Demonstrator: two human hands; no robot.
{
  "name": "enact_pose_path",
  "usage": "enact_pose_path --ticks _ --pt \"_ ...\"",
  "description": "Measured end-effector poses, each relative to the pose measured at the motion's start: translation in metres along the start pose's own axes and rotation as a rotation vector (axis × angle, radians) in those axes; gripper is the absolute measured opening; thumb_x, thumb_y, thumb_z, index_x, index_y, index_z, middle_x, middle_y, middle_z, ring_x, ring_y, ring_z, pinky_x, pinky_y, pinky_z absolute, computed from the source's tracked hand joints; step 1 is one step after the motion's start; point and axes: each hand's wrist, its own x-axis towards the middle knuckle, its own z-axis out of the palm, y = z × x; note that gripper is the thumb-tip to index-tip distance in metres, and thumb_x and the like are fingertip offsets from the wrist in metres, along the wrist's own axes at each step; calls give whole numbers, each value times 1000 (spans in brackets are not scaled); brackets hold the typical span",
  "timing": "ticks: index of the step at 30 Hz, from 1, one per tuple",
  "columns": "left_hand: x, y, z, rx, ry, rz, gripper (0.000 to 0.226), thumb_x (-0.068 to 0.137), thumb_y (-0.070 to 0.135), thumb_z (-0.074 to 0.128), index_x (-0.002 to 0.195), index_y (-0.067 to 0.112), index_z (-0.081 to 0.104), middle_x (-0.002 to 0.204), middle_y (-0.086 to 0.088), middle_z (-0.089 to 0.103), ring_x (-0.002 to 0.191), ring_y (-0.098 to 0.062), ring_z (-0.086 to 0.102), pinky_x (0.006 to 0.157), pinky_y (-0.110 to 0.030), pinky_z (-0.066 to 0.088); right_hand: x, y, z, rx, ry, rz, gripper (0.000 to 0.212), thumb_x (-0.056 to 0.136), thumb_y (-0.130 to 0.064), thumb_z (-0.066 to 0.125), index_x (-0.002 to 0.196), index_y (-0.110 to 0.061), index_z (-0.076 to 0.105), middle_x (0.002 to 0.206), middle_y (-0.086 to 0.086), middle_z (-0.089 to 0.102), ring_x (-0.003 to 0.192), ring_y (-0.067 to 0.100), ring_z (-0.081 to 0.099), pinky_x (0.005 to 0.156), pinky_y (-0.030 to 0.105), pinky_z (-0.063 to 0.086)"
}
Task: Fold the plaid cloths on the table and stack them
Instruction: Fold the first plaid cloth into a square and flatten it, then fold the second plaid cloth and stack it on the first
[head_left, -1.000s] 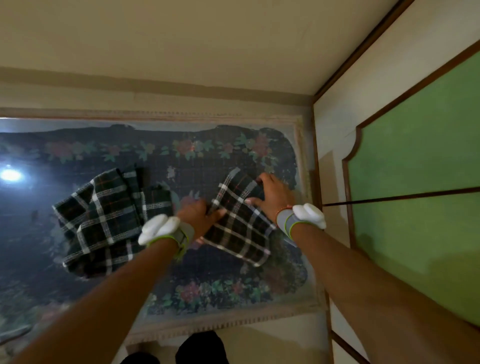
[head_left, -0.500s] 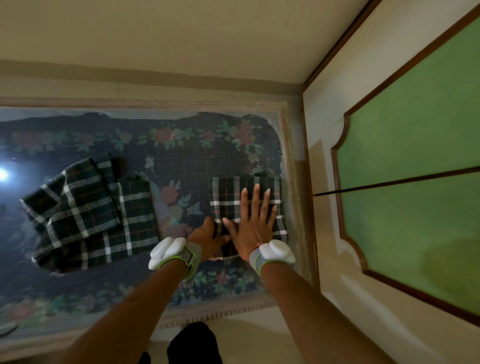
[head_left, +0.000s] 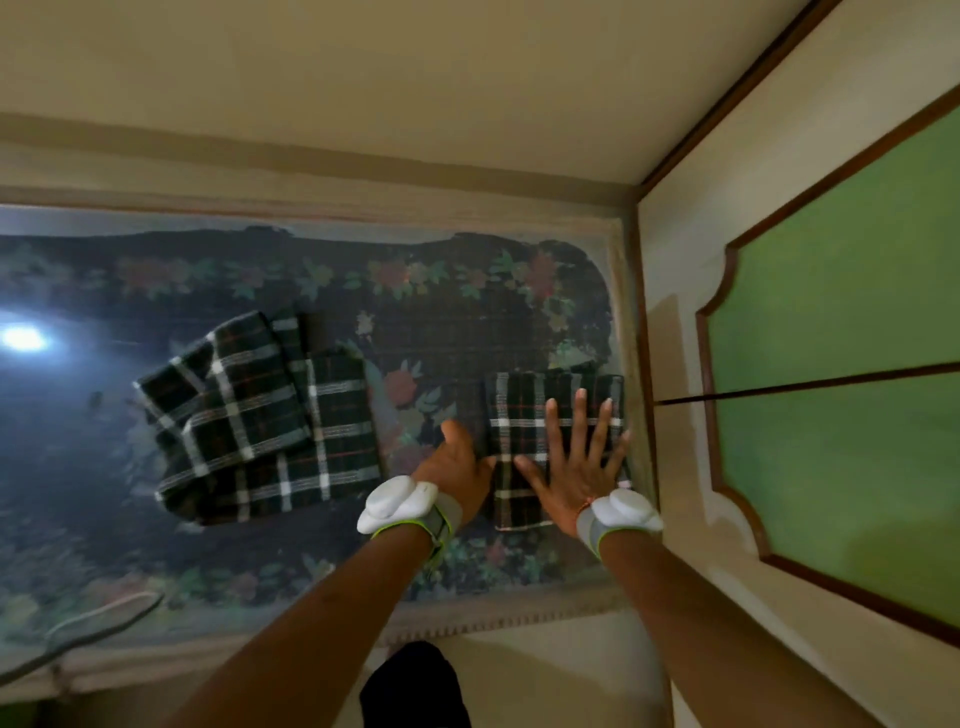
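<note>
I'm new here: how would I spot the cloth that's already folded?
Find the floral table and its right end by the green panel. The folded cloth lies there, a neat rectangle under the right hand; the other cloths lie rumpled.

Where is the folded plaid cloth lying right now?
In the head view, the folded plaid cloth lies at the table's right end, under the flat right hand.

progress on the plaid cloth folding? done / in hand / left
Done: one folded cloth lies squared up at the right end of the table.
In hand: the right hand presses flat on it with fingers spread; the left hand rests at its left edge.
Left: the loose plaid cloths to the left lie overlapped and unfolded. Nothing is stacked on the folded one yet.
</note>
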Motion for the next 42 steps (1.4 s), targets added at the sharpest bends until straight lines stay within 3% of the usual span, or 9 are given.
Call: enact_pose_path --ticks 5,11,16,22,26,33,35,38,42 --pt "-11 -41 -53 -23 75 45 46 94 27 46 134 7 35 125 -17 62 115 -36 58 91 -36 45 -3 -77 -32 13 267 8 77 94 -62 9 153 -13 20 162 13 15 148 41 10 112 68 7" --pt "-22 -86 -107 31 264 15 36 91 19 44 124 4 45 129 -18 56 119 -36 52 94 -40 42 -15 -217 -58 147 276 -255 62 72 -38 61 127 -17 42 128 6 64 117 28 50 87 46 51" --pt "-30 -150 -144 256 550 -127 54 79 42 56 124 14 45 132 -13 42 122 -34 38 96 -46 32 -24 -298 -65 448 32 66 53 94 -45 41 137 -12 40 138 11 46 126 32 43 99 45 39" --pt "-32 -198 -143 192 450 -83 62 83 21 57 140 15 34 143 -14 33 124 -36 38 92 -45 45 -9 -329 -75 772 -111 460 88 87 -49 61 148 -2 19 147 19 40 133 37 43 107 47 40" --pt "-29 -188 -144 174 457 29 47 88 8 45 134 7 37 138 -15 37 120 -35 42 97 -39 39 -2 -325 -82 951 -147 510 62 89 -43 63 135 -4 49 136 18 57 124 37 55 100 39 45" --pt "-31 -155 -147 -692 320 167 36 90 3 50 126 7 47 121 -18 59 111 -31 59 84 -26 46 -9 -322 -124 1005 341 307 39 88 -25 62 119 -3 62 130 16 54 120 30 53 101 30 38" --pt "-35 -156 -152 -920 348 80 33 88 4 57 119 12 49 105 -11 62 99 -22 61 69 -16 45 -16 -336 -132 1065 277 115 37 88 -37 61 112 -9 62 116 10 63 107 25 60 97 30 47" --pt "-33 -175 -157 -1142 434 -128 42 79 20 70 117 10 56 105 -13 68 103 -27 65 80 -27 49 -30 -355 -127 1214 47 -51 26 95 -45 51 89 -20 58 85 -3 67 81 10 63 76 17 49" --pt "-31 -209 -156 -1367 477 -404 61 67 43 78 118 11 65 115 -11 70 108 -28 65 99 -44 50 -25 -343 -98 868 169 111 41 99 -43 38 120 -14 58 127 9 60 122 26 50 94 32 40"
